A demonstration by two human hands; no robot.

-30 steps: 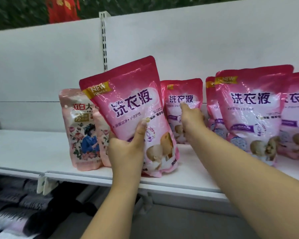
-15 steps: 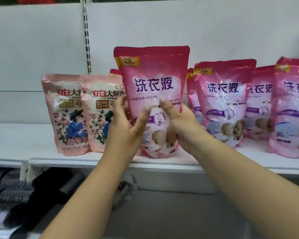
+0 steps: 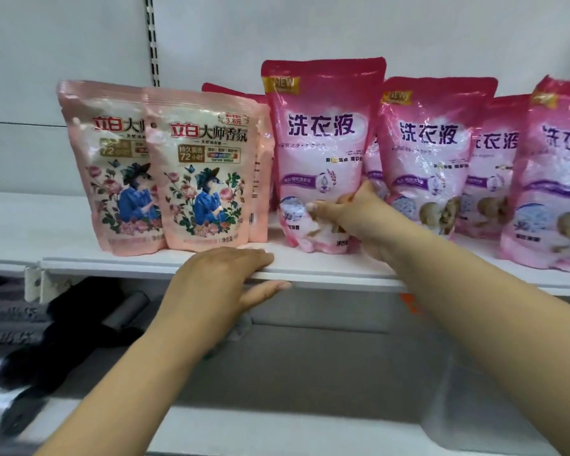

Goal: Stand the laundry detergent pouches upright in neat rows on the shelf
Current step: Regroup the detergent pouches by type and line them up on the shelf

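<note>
A bright pink detergent pouch (image 3: 320, 139) stands upright at the front of the white shelf (image 3: 326, 268). My right hand (image 3: 352, 218) grips its lower right part, thumb across the front. My left hand (image 3: 224, 281) rests on the shelf's front edge, fingers straight, holding nothing. Further pink pouches (image 3: 431, 149) stand in a row to the right, with more behind them. Two pale floral pouches (image 3: 204, 169) stand upright to the left, one partly overlapping the other.
A white back panel with a slotted upright (image 3: 152, 37) rises behind the shelf. Dark grey rolled items (image 3: 46, 327) lie on the lower level at left. Bare shelf surface (image 3: 17, 222) stretches to the far left.
My left hand has let go of the pink pouch and dropped to the shelf edge. The pouch now stands on the shelf, with only my right hand on it.
</note>
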